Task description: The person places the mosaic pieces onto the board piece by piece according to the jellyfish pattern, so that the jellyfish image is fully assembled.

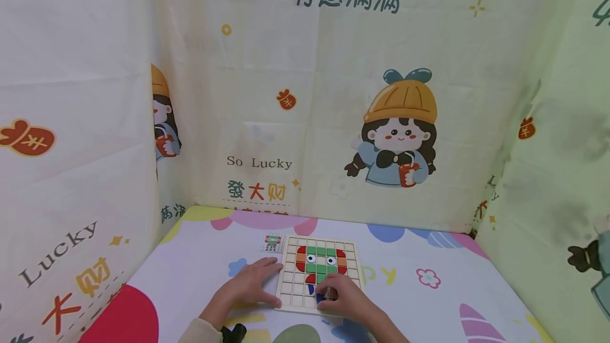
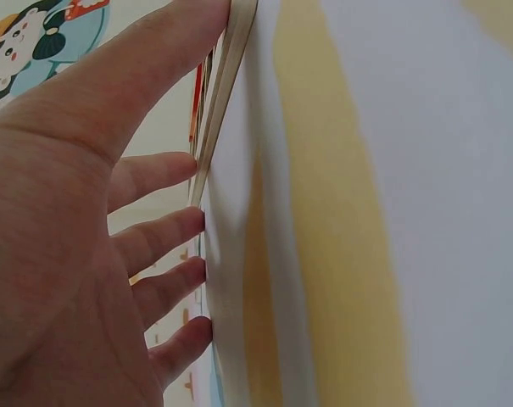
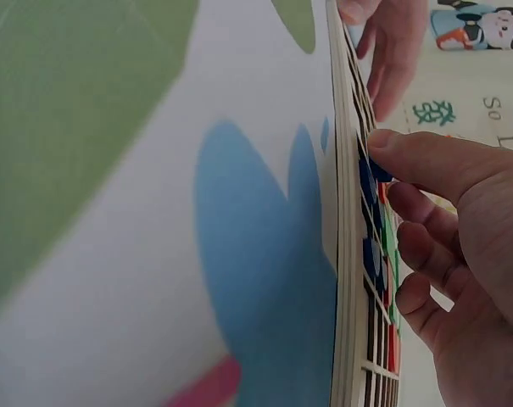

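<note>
A pale wooden grid board (image 1: pixel 290 291) lies on the table, partly filled with red, green, orange and blue pieces and two eye tiles (image 1: pixel 311 259). My left hand (image 1: pixel 251 281) rests spread at its left edge, thumb near the front corner; in the left wrist view the thumb touches the board's rim (image 2: pixel 224 80). My right hand (image 1: pixel 344 296) is over the lower part of the grid. In the right wrist view its thumb and a finger pinch a small blue piece (image 3: pixel 379 172). More blue pieces (image 3: pixel 373 259) sit in cells beside it, and the right hand hides some of the cells.
A small pattern card (image 1: pixel 272 243) with a coloured figure lies off the board's back left corner. The table (image 1: pixel 405 300) has a cloth printed with bright shapes. Printed curtains (image 1: pixel 257 120) stand at the back and both sides.
</note>
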A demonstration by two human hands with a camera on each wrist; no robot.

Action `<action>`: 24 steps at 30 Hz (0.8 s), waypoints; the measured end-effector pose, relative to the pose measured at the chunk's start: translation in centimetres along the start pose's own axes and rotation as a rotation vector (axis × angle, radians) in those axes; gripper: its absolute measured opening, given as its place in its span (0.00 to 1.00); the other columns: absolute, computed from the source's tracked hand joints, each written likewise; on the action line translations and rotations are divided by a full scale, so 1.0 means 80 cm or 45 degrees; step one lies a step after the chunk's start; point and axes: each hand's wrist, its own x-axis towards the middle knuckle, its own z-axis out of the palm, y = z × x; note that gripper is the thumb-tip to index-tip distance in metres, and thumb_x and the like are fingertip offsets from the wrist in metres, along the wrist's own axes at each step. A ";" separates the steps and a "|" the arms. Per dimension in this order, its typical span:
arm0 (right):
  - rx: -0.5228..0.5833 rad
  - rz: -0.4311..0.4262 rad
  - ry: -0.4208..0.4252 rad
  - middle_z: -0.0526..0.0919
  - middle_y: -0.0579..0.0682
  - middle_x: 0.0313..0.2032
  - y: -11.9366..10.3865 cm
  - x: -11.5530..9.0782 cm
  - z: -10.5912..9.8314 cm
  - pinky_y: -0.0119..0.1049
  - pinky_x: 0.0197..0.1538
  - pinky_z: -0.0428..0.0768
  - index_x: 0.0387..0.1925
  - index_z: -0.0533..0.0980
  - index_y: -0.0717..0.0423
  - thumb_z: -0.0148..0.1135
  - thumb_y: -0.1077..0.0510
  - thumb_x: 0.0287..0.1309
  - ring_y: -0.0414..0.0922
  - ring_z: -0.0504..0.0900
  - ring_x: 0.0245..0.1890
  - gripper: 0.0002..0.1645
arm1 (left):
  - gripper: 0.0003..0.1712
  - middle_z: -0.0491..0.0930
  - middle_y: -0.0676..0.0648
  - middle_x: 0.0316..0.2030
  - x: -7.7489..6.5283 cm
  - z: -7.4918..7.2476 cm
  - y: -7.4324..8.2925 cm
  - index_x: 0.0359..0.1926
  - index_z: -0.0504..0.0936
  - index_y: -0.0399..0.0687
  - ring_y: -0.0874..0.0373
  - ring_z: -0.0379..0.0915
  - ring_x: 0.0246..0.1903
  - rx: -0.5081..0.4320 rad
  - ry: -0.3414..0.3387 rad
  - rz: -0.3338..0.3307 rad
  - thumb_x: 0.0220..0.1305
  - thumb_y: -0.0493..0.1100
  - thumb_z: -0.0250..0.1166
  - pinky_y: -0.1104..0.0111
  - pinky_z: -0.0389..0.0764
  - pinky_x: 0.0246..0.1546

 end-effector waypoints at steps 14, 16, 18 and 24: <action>-0.072 0.074 -0.056 0.78 0.36 0.35 -0.013 0.008 0.012 0.24 0.36 0.71 0.38 0.85 0.42 0.73 0.50 0.48 0.32 0.71 0.33 0.11 | 0.54 0.62 0.46 0.71 0.002 0.001 -0.001 0.68 0.68 0.56 0.42 0.56 0.70 0.034 -0.017 -0.011 0.41 0.70 0.73 0.40 0.61 0.66; -0.065 0.075 -0.060 0.78 0.36 0.35 -0.013 0.008 0.011 0.24 0.35 0.72 0.38 0.85 0.42 0.73 0.50 0.49 0.32 0.71 0.32 0.11 | 0.54 0.62 0.46 0.71 0.002 0.001 -0.001 0.68 0.68 0.56 0.42 0.56 0.70 0.024 -0.021 -0.018 0.41 0.71 0.72 0.40 0.60 0.67; -0.049 0.081 -0.067 0.79 0.36 0.35 -0.013 0.008 0.011 0.24 0.35 0.72 0.38 0.85 0.42 0.73 0.50 0.49 0.32 0.71 0.32 0.11 | 0.54 0.62 0.46 0.71 0.002 0.000 -0.001 0.68 0.68 0.56 0.42 0.56 0.70 0.015 -0.022 -0.024 0.41 0.70 0.73 0.40 0.60 0.67; 0.002 0.082 -0.080 0.80 0.36 0.36 -0.015 0.008 0.009 0.23 0.34 0.74 0.37 0.85 0.42 0.72 0.52 0.51 0.33 0.72 0.32 0.09 | 0.54 0.62 0.47 0.71 0.002 -0.001 -0.001 0.68 0.68 0.57 0.42 0.55 0.71 0.010 -0.021 -0.045 0.40 0.70 0.73 0.40 0.60 0.67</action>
